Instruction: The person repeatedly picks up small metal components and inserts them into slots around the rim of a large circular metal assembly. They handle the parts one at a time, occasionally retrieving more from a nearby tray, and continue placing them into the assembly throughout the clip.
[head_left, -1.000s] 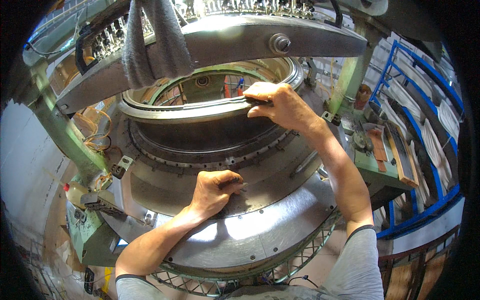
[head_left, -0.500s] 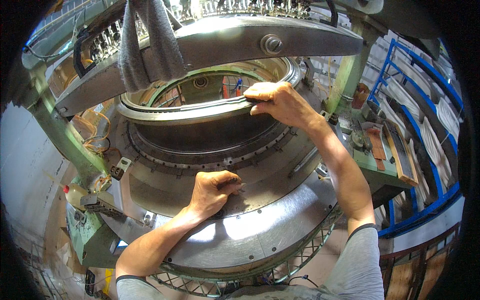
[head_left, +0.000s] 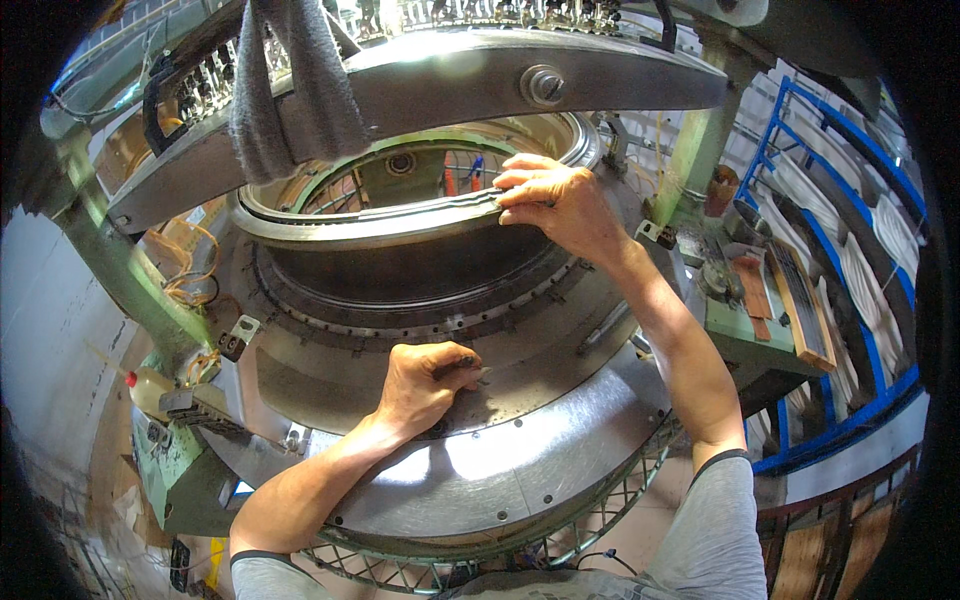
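Observation:
In front of me stands a large round metal machine with a raised steel ring (head_left: 330, 232) around an open centre. My right hand (head_left: 560, 200) is at the right part of the ring, its bent fingers over the top edge and its thumb against the outer side. A thin dark strip (head_left: 430, 207) runs along the ring's top, up to those fingertips. Lower down, my left hand (head_left: 425, 385) is closed just above the sloping metal plate (head_left: 520, 385). A small pale tip sticks out between its thumb and fingers; the rest of what it holds is hidden.
A curved metal beam (head_left: 440, 90) crosses above the ring, with a grey cloth (head_left: 290, 110) hanging over it. On the right, a green ledge (head_left: 750, 345) carries a wood-framed piece (head_left: 800, 305), beside a blue rack (head_left: 850, 250). A bottle with a red cap (head_left: 150, 390) stands left.
My right hand's fingers have lifted and spread a little at the ring's edge, and its forearm has shifted slightly left. The left hand stays in place.

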